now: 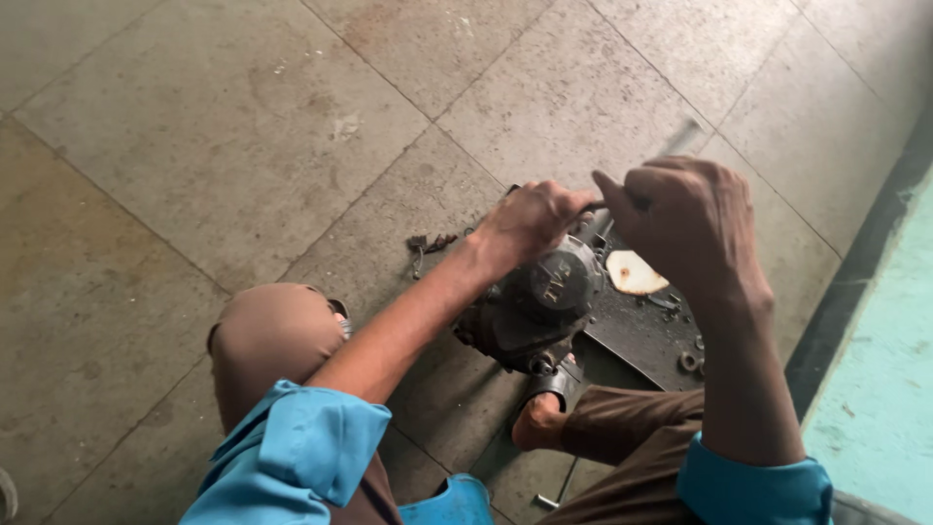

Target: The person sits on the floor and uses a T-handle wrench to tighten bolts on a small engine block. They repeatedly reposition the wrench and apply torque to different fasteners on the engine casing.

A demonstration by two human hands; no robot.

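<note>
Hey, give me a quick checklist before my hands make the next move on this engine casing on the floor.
1. Left hand gripping top of the dark greasy metal engine casing: ok.
2. Right hand closed on a thin tool: ok; tool tip hidden, cannot tell.
3. Casing steady on the grey tiled floor: cannot tell.
4. Small loose metal parts kept on the dark flat tray: ok.
5. Bare foot clear of casing: not ok.

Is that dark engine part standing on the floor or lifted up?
Resting low, on the floor or dark tray; the engine part hides which. Left hand rests on it.
</note>
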